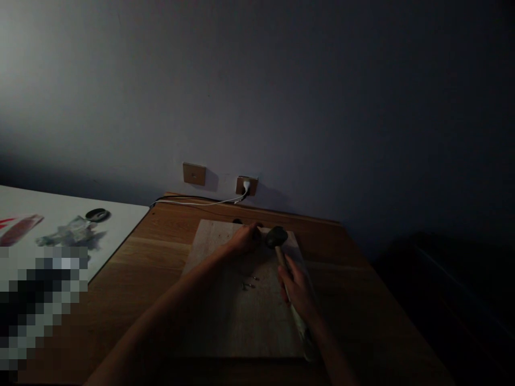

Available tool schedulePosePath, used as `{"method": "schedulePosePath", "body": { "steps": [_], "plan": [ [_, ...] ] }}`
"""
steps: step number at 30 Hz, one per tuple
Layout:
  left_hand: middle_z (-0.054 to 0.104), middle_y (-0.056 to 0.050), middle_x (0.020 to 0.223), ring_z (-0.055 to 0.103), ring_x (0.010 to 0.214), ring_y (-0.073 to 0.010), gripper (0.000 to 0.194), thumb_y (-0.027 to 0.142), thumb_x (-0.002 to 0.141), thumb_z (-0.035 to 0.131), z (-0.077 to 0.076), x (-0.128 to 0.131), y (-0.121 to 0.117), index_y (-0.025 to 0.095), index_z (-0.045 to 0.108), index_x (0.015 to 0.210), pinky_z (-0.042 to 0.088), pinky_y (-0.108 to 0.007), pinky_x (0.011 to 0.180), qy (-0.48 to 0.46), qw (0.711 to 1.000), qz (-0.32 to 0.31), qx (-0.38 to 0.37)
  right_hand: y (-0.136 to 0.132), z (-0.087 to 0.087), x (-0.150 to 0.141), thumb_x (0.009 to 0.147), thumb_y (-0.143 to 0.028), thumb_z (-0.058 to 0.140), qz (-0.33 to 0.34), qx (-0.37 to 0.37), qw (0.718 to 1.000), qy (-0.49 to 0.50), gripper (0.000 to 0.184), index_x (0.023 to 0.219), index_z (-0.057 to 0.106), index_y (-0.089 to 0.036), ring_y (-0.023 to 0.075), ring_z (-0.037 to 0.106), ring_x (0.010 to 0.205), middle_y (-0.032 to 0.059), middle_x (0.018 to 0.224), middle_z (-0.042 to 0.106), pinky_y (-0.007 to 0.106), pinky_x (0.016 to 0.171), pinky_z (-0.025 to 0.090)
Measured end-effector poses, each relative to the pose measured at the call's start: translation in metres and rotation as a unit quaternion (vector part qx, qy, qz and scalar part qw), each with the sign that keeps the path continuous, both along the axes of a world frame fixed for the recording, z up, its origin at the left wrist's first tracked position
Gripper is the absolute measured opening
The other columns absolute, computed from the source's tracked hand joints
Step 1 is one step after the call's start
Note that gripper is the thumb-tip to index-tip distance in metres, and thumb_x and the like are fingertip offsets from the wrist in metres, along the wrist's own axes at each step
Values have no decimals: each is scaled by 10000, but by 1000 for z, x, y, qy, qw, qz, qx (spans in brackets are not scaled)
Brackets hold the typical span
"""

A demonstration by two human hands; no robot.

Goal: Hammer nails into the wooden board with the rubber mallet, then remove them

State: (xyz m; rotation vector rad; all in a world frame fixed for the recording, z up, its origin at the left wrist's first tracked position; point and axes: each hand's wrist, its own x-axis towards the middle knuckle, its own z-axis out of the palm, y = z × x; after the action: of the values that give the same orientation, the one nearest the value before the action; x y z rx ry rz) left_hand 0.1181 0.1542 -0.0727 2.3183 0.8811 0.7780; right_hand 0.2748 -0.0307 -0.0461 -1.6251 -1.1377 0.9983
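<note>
My right hand (296, 287) is wrapped round the light handle of a mallet (277, 237), whose dark, rounded head is raised near the far right of a pale wooden board (225, 327). Just left of that head, my left hand (244, 238) is closed in a pinch low over the board's far part. What its fingers hold, if anything, is too dark and small to make out. Several small nails or screws (250, 286) lie loose on the board between my two forearms.
The board lies on a brown wooden table (140, 284) against a wall. White and black cables (193, 203) run along its back edge to a wall socket (247, 185). At left, a white table (124, 220) bears a roll of tape (97, 215) and crumpled clear plastic (72, 233).
</note>
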Motion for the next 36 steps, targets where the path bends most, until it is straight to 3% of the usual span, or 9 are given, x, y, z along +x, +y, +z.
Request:
{"method": "schedulePosePath", "body": {
  "steps": [3, 5, 8, 11, 16, 21, 24, 31, 36],
  "plan": [
    [654, -57, 1045, 631, 831, -156, 258, 172, 762, 662, 22, -8, -5, 170, 641, 1019, 486, -247, 719, 22, 999, -26, 9, -16, -9, 8, 854, -636, 578, -6, -11, 1000, 18, 793, 1473, 469, -152, 81, 379, 372, -85, 580, 457, 198, 323, 311],
    [663, -43, 989, 633, 788, -157, 161, 226, 753, 701, 38, -15, -17, 182, 661, 902, 473, -241, 679, 77, 994, -78, 18, -24, -16, 11, 841, -650, 590, -15, -26, 999, 21, 814, 1474, 470, -153, 79, 382, 374, -83, 584, 466, 195, 325, 317],
    [703, -40, 836, 656, 720, -193, 176, 329, 756, 739, 59, -24, -43, 199, 669, 851, 434, -250, 584, 260, 950, -171, 34, -30, -24, 13, 830, -669, 594, -35, -45, 998, 21, 835, 1478, 473, -156, 97, 424, 381, -72, 570, 494, 203, 335, 334],
    [747, -90, 886, 692, 733, -235, 277, 326, 742, 758, 69, -28, -68, 184, 678, 966, 410, -256, 530, 355, 914, -186, 60, -30, -25, 12, 817, -670, 612, -56, -46, 997, 22, 818, 1455, 511, -168, 119, 483, 412, -38, 614, 565, 220, 355, 367],
    [750, -94, 853, 714, 755, -245, 153, 174, 771, 688, 68, -31, -71, 176, 691, 923, 437, -259, 548, 332, 922, -183, 75, -28, -24, 12, 802, -667, 630, -69, -53, 996, 30, 803, 1443, 532, -193, 121, 459, 394, -47, 579, 525, 219, 340, 334],
    [727, -67, 894, 698, 817, -203, 198, 80, 745, 666, 63, -31, -36, 180, 724, 906, 491, -238, 655, 240, 961, -110, 87, -28, -33, 16, 798, -678, 632, -66, -37, 997, 36, 814, 1451, 521, -206, 120, 482, 432, -42, 617, 549, 215, 370, 367],
    [723, -98, 962, 693, 867, -202, 241, 36, 773, 609, 57, -27, -16, 155, 749, 929, 515, -251, 748, 211, 969, -73, 104, -27, -36, 17, 798, -682, 632, -62, -27, 997, 28, 805, 1426, 543, -186, 124, 519, 490, -35, 653, 564, 217, 415, 414],
    [732, -98, 893, 697, 812, -188, 305, -26, 780, 522, 44, -22, -2, 151, 769, 802, 518, -260, 790, 202, 970, -81, 111, -27, -29, 12, 830, -651, 602, -50, -27, 997, 44, 756, 1421, 524, -185, 85, 396, 397, -73, 607, 500, 196, 342, 335],
    [751, -90, 923, 706, 858, -189, 359, -41, 798, 505, 44, -23, -4, 168, 762, 938, 518, -259, 804, 189, 973, -83, 103, -29, -28, 11, 843, -666, 583, -37, -25, 998, 53, 782, 1441, 479, -174, 78, 374, 382, -86, 599, 468, 190, 329, 316]
  ]
}}
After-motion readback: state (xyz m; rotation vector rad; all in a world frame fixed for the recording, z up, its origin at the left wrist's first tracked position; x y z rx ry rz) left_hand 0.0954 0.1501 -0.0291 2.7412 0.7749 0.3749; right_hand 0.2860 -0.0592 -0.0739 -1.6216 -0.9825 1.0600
